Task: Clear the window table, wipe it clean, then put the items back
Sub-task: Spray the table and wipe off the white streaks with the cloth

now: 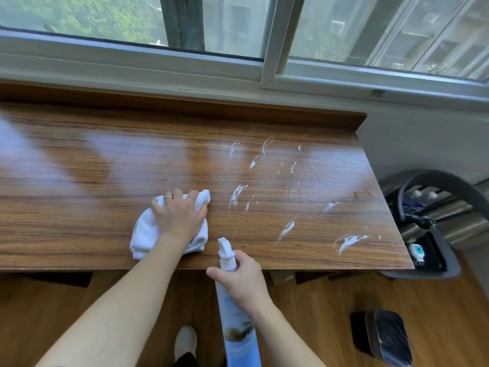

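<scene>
Cloth under left hand grip | right hand grips spray bottle

A home: wooden table under sliding windows.

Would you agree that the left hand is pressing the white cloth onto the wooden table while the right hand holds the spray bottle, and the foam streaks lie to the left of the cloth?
Not quite: the head view shows the foam streaks to the right of the white cloth, not left. The rest holds: the left hand presses the cloth onto the wooden table, and the right hand holds the spray bottle.
</scene>
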The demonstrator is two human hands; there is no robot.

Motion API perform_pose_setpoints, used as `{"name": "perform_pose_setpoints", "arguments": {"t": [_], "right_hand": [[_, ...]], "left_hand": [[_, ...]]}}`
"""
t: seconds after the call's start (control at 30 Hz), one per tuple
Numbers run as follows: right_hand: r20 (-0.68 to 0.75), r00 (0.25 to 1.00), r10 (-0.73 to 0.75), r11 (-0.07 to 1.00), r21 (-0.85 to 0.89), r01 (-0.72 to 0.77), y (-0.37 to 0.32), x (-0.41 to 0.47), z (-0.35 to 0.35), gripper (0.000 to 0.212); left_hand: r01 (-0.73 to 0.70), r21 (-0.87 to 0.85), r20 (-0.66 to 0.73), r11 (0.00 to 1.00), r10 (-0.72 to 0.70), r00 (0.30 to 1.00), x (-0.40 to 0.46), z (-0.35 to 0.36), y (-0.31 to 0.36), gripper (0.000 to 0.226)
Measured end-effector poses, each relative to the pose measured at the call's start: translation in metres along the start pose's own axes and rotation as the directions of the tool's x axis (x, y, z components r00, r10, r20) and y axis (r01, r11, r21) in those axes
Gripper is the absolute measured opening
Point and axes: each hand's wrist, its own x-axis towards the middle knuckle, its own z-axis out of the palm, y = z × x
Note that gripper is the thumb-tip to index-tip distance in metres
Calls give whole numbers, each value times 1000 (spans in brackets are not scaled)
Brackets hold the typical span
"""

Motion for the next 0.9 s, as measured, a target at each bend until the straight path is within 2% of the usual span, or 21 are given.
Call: {"name": "perform_pose_setpoints", "arguments": {"t": [0.27,0.53,0.67,0.77,0.9], "right_hand": [[34,998,-51,998,28,50,-4,1,-8,24],[89,995,-48,999,22,47,-2,12,-4,24],[97,995,-22,1000,17,20,3,16,0,34],[93,996,-4,999,39,0,8,18,3,33],[92,996,10,998,62,-16,13,14,9,41]], "left_hand": [[-12,-44,-106,999,7,994,-58,-8,5,41],[-85,-57,-184,995,74,980,-39,5,0,41],[-112,-47,-220,993,99,970,-9,15,-2,39],[-99,-45,-198,994,88,976,19,19,-2,38],[-50,-76,-80,996,44,996,54,21,0,31]]}}
